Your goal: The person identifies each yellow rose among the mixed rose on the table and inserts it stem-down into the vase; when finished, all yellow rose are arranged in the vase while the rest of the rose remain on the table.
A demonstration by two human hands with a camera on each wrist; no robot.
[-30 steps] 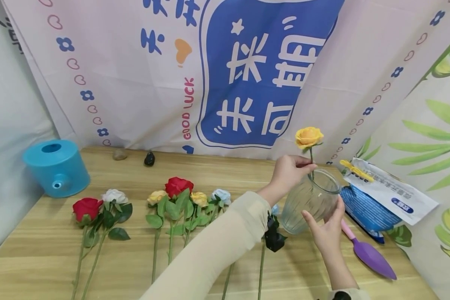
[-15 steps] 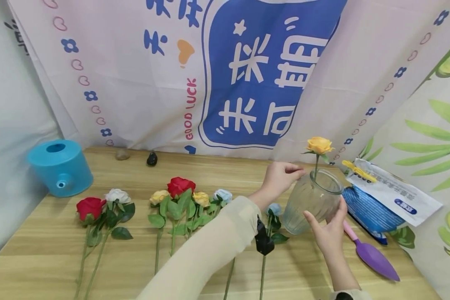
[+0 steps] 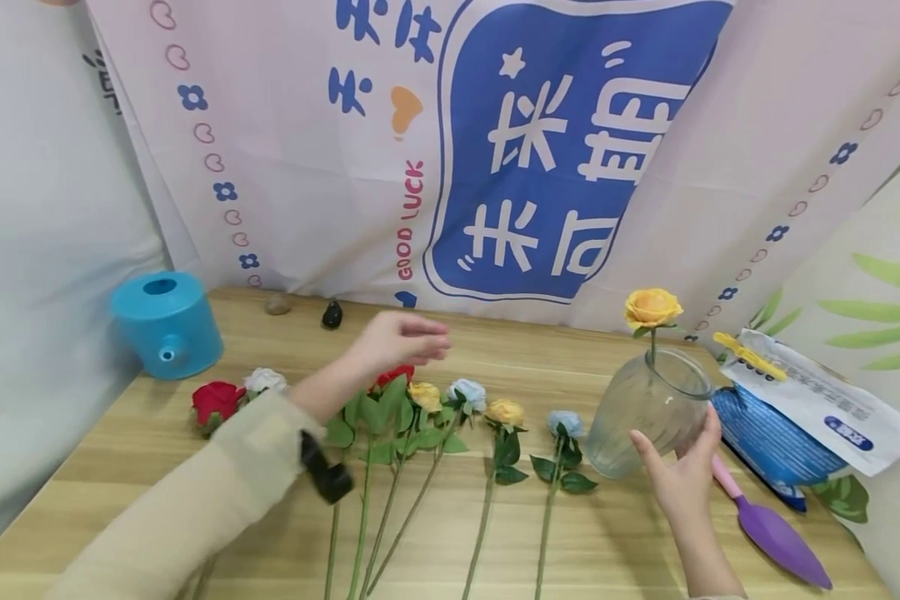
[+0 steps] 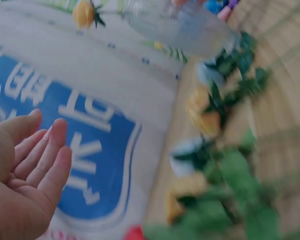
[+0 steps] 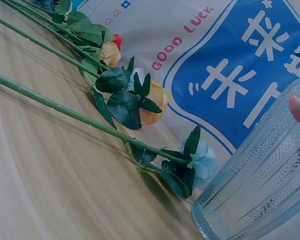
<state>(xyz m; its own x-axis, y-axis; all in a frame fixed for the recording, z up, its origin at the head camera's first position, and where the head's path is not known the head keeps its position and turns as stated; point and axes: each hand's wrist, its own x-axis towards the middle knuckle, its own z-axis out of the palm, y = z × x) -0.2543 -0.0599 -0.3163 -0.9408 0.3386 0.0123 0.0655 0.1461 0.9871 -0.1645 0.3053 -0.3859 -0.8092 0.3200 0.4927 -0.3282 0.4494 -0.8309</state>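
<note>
My right hand (image 3: 678,475) grips the ribbed clear glass vase (image 3: 630,408), thumb on its near side and fingers round its right. A yellow rose (image 3: 652,309) stands in the vase with its bloom above the rim. Over the row of flowers, my left hand (image 3: 401,342) hovers with nothing in it, its fingers loosely bent in the left wrist view. Below and beside it lie a red rose (image 3: 393,377), partly hidden by the hand, a yellow rose (image 3: 425,397) and a light blue rose (image 3: 467,394). Close to the vase base lies another light blue rose (image 5: 202,162).
A second yellow rose (image 3: 506,412) lies mid-table. At left, a red rose (image 3: 217,402) and white rose (image 3: 265,381) are partly behind the sleeve. A blue watering can (image 3: 168,329) and stones stand at the back; a purple trowel (image 3: 783,542) and clipped bag (image 3: 780,450) are right.
My left hand has released the yellow rose's stem and swung left over the lying flowers. The rose has sunk slightly into the vase. My right hand keeps its grip; the view has shifted left.
</note>
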